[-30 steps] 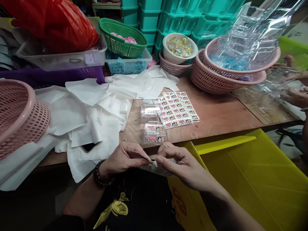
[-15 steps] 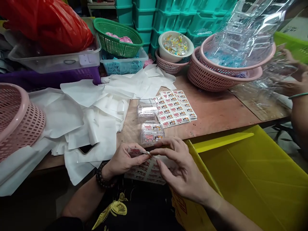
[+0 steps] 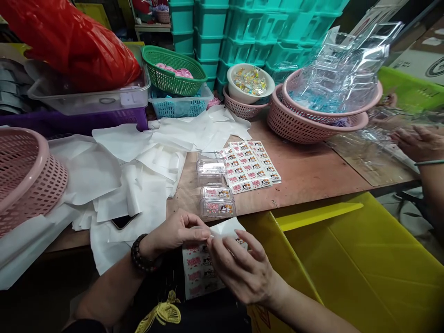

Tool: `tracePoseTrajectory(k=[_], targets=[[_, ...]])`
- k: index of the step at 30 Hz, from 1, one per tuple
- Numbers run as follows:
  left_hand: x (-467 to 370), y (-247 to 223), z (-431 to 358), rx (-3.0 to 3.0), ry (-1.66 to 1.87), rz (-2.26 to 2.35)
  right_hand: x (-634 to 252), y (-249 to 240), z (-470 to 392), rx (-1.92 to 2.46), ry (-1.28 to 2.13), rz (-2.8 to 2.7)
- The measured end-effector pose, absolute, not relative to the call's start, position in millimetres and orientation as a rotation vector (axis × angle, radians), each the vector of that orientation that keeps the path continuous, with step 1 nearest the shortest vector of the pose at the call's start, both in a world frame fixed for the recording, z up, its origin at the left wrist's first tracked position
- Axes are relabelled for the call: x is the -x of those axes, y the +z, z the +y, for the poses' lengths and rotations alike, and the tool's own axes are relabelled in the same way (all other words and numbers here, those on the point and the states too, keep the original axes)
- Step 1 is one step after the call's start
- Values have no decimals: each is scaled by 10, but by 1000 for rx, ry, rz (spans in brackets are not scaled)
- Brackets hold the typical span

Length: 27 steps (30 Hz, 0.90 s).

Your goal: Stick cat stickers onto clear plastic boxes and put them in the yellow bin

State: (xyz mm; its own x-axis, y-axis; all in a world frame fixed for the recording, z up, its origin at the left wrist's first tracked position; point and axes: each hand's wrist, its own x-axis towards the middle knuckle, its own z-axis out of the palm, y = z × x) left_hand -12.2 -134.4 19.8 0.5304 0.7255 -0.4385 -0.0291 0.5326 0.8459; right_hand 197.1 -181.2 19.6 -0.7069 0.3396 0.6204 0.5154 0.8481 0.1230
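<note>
My left hand pinches thumb against forefinger at the upper edge of a sticker sheet printed with pink lettering and cartoon cats. My right hand closes its fingertips on the same edge, touching the left fingertips. Behind the right fingers the sheet's white back curls up. Exactly what lies between the fingertips is partly hidden. Just beyond the hands, a clear plastic box bearing cat stickers lies on the table. Farther back are another clear box and a stack of sticker sheets.
White backing papers spread over the left of the table, partly covering a phone. Pink baskets, a white bowl and a green basket line the back. A yellow bin stands right; a co-worker's hand handles clear plastic.
Both hands have moved slightly down, and my right fingers have curled in toward the left. The sheet's white back now shows, bent upward. The co-worker's hand has shifted. The view has tilted up a little.
</note>
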Motion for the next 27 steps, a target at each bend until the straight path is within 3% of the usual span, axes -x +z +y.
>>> tracePoseTrajectory(k=[7, 12, 18, 20, 23, 27], targets=[[86, 236, -1196, -688, 473, 880, -2096, 80, -1641, 502, -101, -2538], [176, 325, -1120, -543, 502, 952, -2154, 360, -1540, 368, 311, -2618], [247, 705, -774, -1688, 623, 1285, -2295, 866, -787, 1138, 581, -1850], [162, 698, -624, -2024, 686, 1405, -2245, 884, -320, 1309, 895, -1575], [34, 517, -437, -2174, 705, 1428, -2105, 744, 277, 1405, 1425, -1356], [6, 246, -308, -2072, 680, 1355, -1965, 502, 602, 1512, 1615, -1251]])
